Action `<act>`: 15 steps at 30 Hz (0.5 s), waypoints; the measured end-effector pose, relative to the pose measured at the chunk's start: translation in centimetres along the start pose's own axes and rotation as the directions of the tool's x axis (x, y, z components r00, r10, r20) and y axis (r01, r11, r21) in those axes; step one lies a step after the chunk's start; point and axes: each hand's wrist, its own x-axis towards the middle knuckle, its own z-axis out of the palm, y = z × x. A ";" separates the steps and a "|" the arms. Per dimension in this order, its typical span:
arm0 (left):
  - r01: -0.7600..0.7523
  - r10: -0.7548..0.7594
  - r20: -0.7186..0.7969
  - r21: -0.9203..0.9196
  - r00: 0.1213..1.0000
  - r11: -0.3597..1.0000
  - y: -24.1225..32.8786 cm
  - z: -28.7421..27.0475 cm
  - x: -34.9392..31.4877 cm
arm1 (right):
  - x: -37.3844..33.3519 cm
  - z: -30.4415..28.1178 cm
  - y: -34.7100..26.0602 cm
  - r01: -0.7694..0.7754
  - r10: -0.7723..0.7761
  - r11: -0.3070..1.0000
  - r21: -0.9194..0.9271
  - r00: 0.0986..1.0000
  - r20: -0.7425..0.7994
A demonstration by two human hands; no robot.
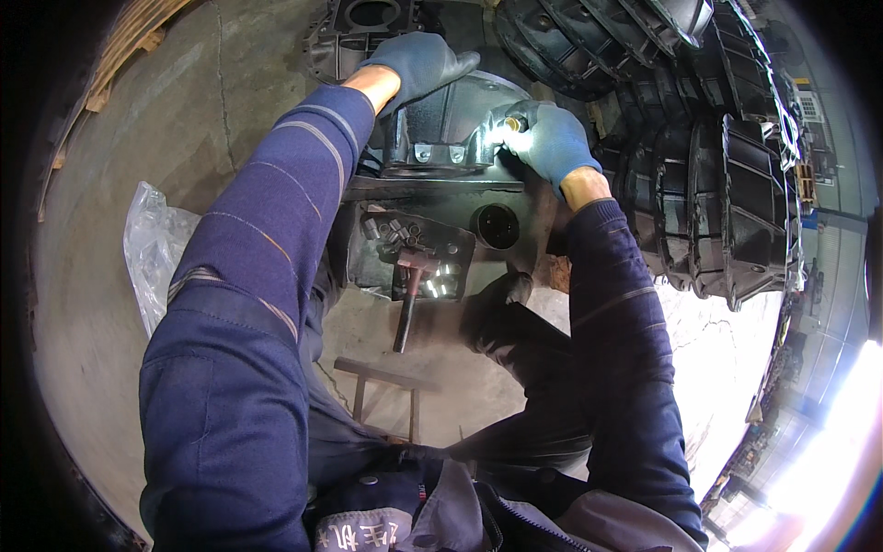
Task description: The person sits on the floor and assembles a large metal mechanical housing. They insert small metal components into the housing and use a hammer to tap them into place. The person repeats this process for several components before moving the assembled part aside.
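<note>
A dark cast-metal housing [451,115], with a curved upper edge and bolt lugs along its near side, rests on a metal stand ahead of me. My left hand [418,66], in a blue-grey glove, is closed over its upper left part with the thumb pointing right; most of the fingertips are hidden. Gloved alike, my right hand [555,143] grips a small lit flashlight [512,124] at the housing's right side. Its beam makes a bright spot on the metal near the lugs.
Below the housing, a tray [372,271] holds a hammer [414,276] and several metal bushings, beside a round dark hole [497,226]. Ribbed housings [699,198] are stacked at right. Another casting [359,28] lies beyond. Clear plastic [152,248] and a metal frame [386,377] are on the floor.
</note>
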 end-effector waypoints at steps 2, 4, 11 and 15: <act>0.007 -0.007 -0.002 0.000 1.000 1.000 0.0 0.0 0.0 | -0.1 -0.2 -0.1 0.011 -0.011 1.000 0.002 1.000 -0.008; 0.016 -0.016 0.001 0.006 1.000 1.000 0.0 0.1 0.0 | -0.2 -0.3 -0.2 0.013 -0.013 1.000 0.007 1.000 -0.010; -0.030 0.027 -0.089 -0.024 0.996 0.999 -0.2 0.5 0.2 | -0.1 -0.4 -0.1 0.069 -0.069 0.998 -0.017 0.998 -0.016; -0.006 0.006 -0.004 0.004 1.000 1.000 -0.2 0.3 0.2 | 0.1 -0.3 0.0 0.102 -0.103 0.994 -0.033 0.994 -0.024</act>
